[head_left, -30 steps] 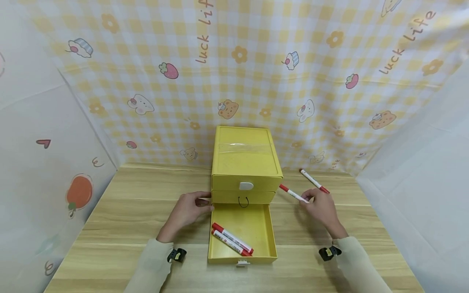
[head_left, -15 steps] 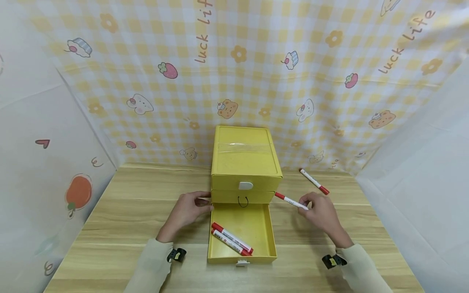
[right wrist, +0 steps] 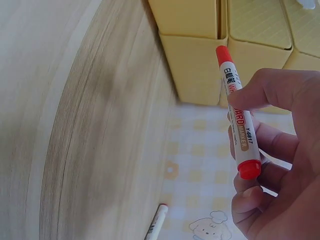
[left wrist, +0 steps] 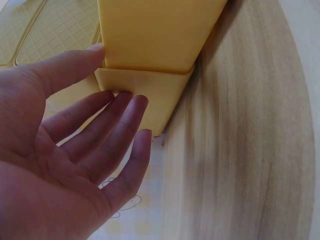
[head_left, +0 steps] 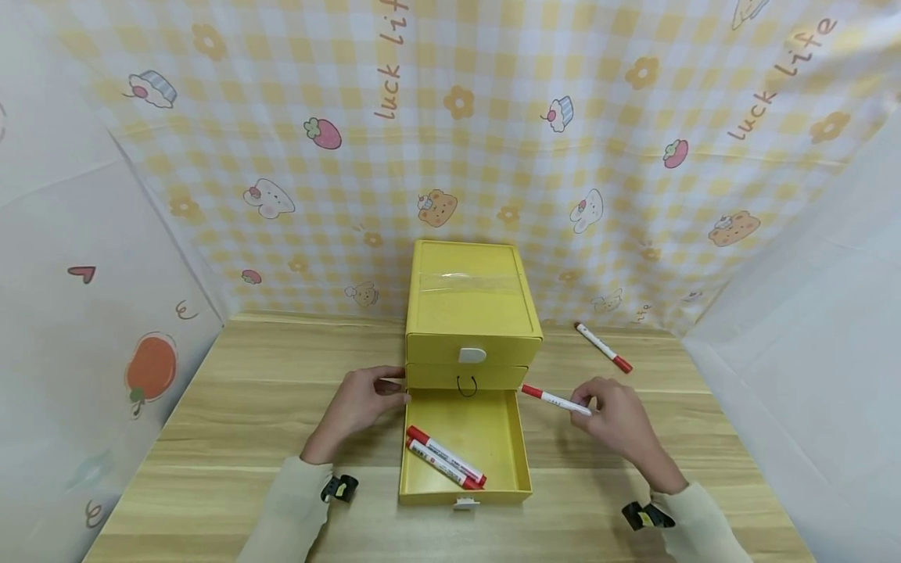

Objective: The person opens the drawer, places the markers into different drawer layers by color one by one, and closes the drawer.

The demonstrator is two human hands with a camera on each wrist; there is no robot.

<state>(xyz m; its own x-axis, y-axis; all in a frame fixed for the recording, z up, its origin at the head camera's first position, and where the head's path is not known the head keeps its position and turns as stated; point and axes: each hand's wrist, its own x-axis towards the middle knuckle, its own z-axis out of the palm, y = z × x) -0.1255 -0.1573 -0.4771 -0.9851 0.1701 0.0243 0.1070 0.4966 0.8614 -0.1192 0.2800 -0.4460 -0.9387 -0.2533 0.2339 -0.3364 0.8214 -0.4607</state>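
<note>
My right hand [head_left: 619,418] pinches a red-and-white whiteboard marker [right wrist: 240,115] between thumb and fingers, its red cap pointing left at the yellow drawer box [head_left: 468,305]. The box's bottom drawer [head_left: 503,438] is pulled out toward me. Inside it, two similar markers [head_left: 456,463] lie side by side, slanting along the left and front. My left hand [head_left: 359,407] is at the box's left side; in the left wrist view its fingertips [left wrist: 140,102] rest right by the side wall, with the thumb at the front edge and nothing held.
Another red-and-white marker [head_left: 603,347] lies on the wooden table [head_left: 281,352], right of the box and behind my right hand. A yellow checked cloth [head_left: 366,180] hangs behind the box. A white sheet [head_left: 809,313] borders the table on the right.
My right hand has come down toward me and slightly left with the marker, whose cap now points near the drawer's back right corner. The left hand and drawer have stayed still.
</note>
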